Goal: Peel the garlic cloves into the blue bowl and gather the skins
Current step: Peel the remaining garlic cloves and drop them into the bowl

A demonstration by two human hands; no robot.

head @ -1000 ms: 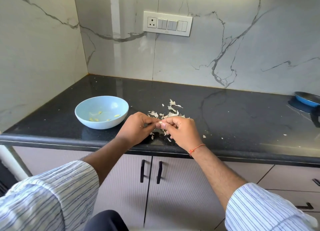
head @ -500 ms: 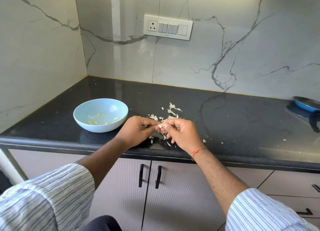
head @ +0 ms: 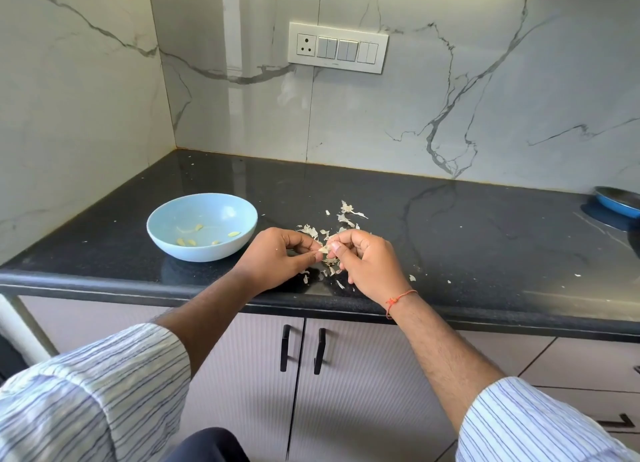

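Note:
A small garlic clove (head: 324,249) with pale skin sits between my two hands, just above the counter's front edge. My left hand (head: 273,257) pinches it from the left, and my right hand (head: 367,262) pinches it from the right with thumb and fingertips. The light blue bowl (head: 162,231) stands to the left of my hands and holds several peeled cloves (head: 189,242). Loose papery skins (head: 346,216) lie scattered on the black counter behind and under my hands.
The black counter (head: 467,240) runs to marble walls at the back and left. A blue pan (head: 618,202) sits at the far right edge. A switch panel (head: 337,47) is on the back wall. Cabinet doors with black handles (head: 303,347) are below.
Both hands stay together on the clove, with only small finger shifts. The camera has tilted slightly, so the scene sits lower in view.

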